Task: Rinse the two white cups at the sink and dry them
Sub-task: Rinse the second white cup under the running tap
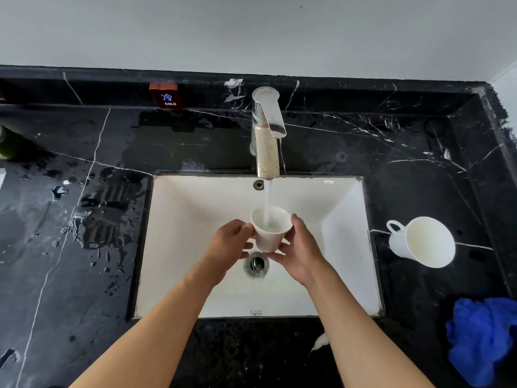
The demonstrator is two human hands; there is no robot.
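Observation:
A small white cup (267, 233) is held upright over the white sink (181, 247), above the drain (257, 264). Water streams from the chrome faucet (267, 135) straight into it. My left hand (229, 247) grips the cup's left side and my right hand (300, 249) holds its right side and base. A second white cup (422, 242), with a handle, stands on the black counter to the right of the sink, its mouth open toward me.
A crumpled blue cloth (484, 337) lies on the black marble counter (70, 247) at the lower right. Water puddles spread on the counter left of the sink. A red COLD sign (165, 95) stands on the back ledge. A green object (7, 144) sits at the far left edge.

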